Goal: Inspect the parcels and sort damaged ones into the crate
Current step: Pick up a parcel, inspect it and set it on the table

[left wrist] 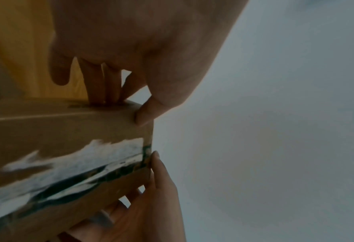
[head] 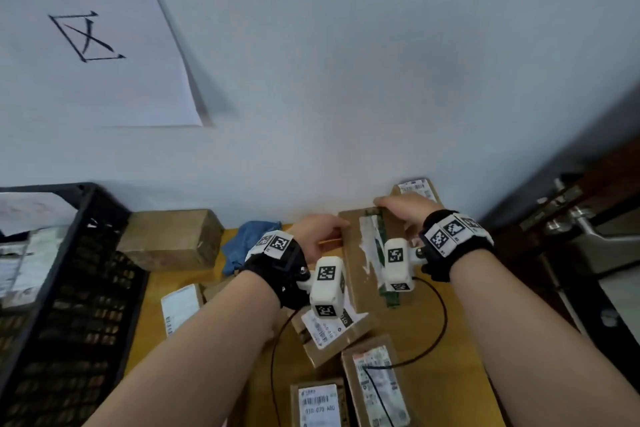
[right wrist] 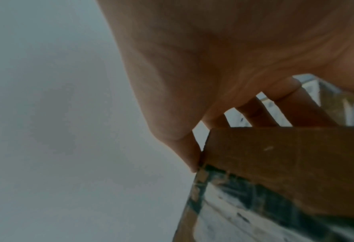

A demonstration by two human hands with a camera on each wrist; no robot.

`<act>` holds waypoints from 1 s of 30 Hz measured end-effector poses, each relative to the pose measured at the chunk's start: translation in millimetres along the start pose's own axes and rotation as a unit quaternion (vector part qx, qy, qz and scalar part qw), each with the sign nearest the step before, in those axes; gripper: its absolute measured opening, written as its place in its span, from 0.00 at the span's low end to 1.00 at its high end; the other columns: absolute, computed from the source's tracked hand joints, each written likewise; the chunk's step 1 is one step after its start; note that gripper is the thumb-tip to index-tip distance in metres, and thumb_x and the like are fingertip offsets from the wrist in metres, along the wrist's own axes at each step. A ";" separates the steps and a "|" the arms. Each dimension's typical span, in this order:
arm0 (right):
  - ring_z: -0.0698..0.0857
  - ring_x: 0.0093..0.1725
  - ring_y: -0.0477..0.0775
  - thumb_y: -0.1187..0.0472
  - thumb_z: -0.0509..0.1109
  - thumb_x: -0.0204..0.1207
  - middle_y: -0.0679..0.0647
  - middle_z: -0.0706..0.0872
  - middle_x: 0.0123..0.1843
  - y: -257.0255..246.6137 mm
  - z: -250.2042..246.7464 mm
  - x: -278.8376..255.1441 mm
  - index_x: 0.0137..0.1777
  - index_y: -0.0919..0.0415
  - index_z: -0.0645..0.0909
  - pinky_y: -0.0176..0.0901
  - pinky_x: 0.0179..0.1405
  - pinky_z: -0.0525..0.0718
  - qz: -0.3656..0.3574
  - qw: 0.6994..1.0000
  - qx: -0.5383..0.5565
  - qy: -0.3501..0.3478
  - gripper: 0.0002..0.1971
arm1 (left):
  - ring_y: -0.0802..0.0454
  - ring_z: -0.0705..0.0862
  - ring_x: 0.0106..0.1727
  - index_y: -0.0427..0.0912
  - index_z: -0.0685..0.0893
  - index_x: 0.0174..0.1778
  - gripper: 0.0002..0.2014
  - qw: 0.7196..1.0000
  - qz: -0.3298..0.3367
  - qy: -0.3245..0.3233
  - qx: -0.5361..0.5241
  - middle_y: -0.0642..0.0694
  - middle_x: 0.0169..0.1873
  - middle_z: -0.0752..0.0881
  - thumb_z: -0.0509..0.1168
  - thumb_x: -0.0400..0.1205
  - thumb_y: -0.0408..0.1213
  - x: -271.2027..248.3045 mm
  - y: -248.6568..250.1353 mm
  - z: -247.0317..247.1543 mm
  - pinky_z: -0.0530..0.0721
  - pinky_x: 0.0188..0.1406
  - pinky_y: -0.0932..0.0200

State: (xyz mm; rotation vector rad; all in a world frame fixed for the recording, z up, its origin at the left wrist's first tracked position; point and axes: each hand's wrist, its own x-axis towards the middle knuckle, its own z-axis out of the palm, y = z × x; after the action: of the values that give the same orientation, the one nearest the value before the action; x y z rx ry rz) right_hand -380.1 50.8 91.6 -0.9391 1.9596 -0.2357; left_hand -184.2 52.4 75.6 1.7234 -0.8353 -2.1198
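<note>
A flat brown cardboard parcel (head: 358,263) is held tilted above the wooden table (head: 436,385), close to the wall. Its top shows a torn white label patch and a strip of green tape along a gaping seam (left wrist: 93,173). My left hand (head: 318,232) grips its left edge, thumb on the face and fingers behind, as the left wrist view (left wrist: 130,65) shows. My right hand (head: 401,210) grips the far right corner, fingers curled over the edge (right wrist: 192,155). The black slatted crate (head: 69,288) stands at the left, with labelled parcels inside.
A plain brown box (head: 169,239) and a blue cloth (head: 246,243) lie by the wall. Several labelled parcels (head: 332,329) (head: 377,381) (head: 180,307) cover the table below my hands. Another parcel (head: 415,189) leans on the wall. A black cable (head: 441,322) loops across. A door handle (head: 588,229) is at right.
</note>
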 end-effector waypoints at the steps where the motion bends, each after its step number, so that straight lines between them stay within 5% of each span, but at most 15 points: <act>1: 0.88 0.55 0.63 0.37 0.69 0.82 0.59 0.87 0.62 -10.7 5.7 -7.9 0.68 0.63 0.80 0.50 0.45 0.88 -0.004 1.000 0.004 -0.003 0.29 | 0.51 0.85 0.42 0.37 0.86 0.59 0.05 1.000 0.011 0.008 -0.011 0.43 0.50 0.89 0.68 0.89 0.32 -5.0 -0.2 -10.8 0.81 0.16 0.64; 3: 0.90 0.52 0.65 0.35 0.69 0.81 0.61 0.89 0.58 -30.5 18.5 -21.4 0.65 0.64 0.82 0.49 0.43 0.89 -0.013 1.000 0.027 -0.006 0.31 | 0.53 0.84 0.40 0.42 0.86 0.60 0.06 0.999 0.035 0.015 -0.021 0.46 0.46 0.91 0.69 0.89 0.35 -15.3 -0.9 -31.6 0.86 0.26 0.60; 6: 0.91 0.53 0.67 0.32 0.67 0.80 0.63 0.91 0.57 -61.6 37.0 -42.3 0.62 0.65 0.84 0.62 0.58 0.91 -0.069 0.995 0.072 0.020 0.32 | 0.48 0.87 0.47 0.55 0.79 0.70 0.16 0.995 0.089 0.016 -0.033 0.44 0.50 0.91 0.72 0.87 0.42 -32.3 -0.8 -63.5 0.85 0.44 0.52; 10: 0.91 0.49 0.66 0.35 0.66 0.84 0.60 0.91 0.51 -103.3 56.2 -86.9 0.54 0.62 0.85 0.59 0.47 0.92 -0.124 0.983 0.128 0.033 0.27 | 0.47 0.92 0.47 0.58 0.71 0.78 0.29 0.985 0.163 -0.007 -0.055 0.40 0.56 0.91 0.75 0.85 0.38 -68.5 5.6 -109.9 0.90 0.37 0.52; 14: 0.92 0.51 0.63 0.41 0.73 0.83 0.58 0.91 0.56 -139.1 76.6 -130.0 0.64 0.58 0.85 0.51 0.33 0.92 -0.172 0.960 0.221 0.016 0.22 | 0.44 0.90 0.58 0.59 0.71 0.79 0.33 0.975 0.215 0.019 -0.048 0.41 0.60 0.91 0.79 0.81 0.44 -111.5 17.7 -161.9 0.92 0.45 0.44; 17: 0.93 0.50 0.58 0.47 0.77 0.81 0.54 0.92 0.59 -164.8 94.1 -156.9 0.69 0.55 0.84 0.50 0.37 0.93 -0.226 0.944 0.240 0.020 0.20 | 0.43 0.91 0.57 0.49 0.83 0.73 0.27 0.971 0.233 0.025 -0.046 0.44 0.56 0.94 0.79 0.80 0.51 -147.9 29.2 -198.3 0.93 0.45 0.44; 21: 0.92 0.56 0.59 0.40 0.80 0.76 0.52 0.91 0.61 -198.6 119.6 -193.7 0.75 0.49 0.79 0.65 0.55 0.92 -0.249 0.940 0.232 -0.006 0.30 | 0.44 0.92 0.57 0.43 0.90 0.65 0.21 0.960 0.279 0.019 -0.012 0.45 0.53 0.95 0.78 0.81 0.51 -195.9 44.4 -242.0 0.93 0.48 0.45; 24: 0.92 0.56 0.64 0.41 0.80 0.75 0.55 0.90 0.63 -217.8 130.4 -222.5 0.78 0.48 0.74 0.67 0.47 0.93 -0.268 0.927 0.259 -0.039 0.34 | 0.46 0.93 0.53 0.41 0.90 0.66 0.21 0.950 0.311 0.012 0.000 0.44 0.53 0.95 0.77 0.81 0.50 -226.2 59.0 -264.2 0.93 0.43 0.49; 30: 0.95 0.52 0.57 0.48 0.83 0.75 0.54 0.93 0.58 -251.7 133.5 -270.8 0.82 0.48 0.71 0.59 0.42 0.93 -0.348 0.885 0.310 0.003 0.37 | 0.47 0.94 0.50 0.46 0.86 0.73 0.24 0.918 0.396 0.004 0.011 0.47 0.52 0.95 0.76 0.83 0.49 -275.4 83.7 -288.5 0.91 0.42 0.51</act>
State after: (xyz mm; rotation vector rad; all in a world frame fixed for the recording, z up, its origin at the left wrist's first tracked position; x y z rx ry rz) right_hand -64.5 91.8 322.3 -1.1454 1.3206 -1.1964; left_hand 148.9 64.9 309.9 1.1011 -1.2792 -1.5387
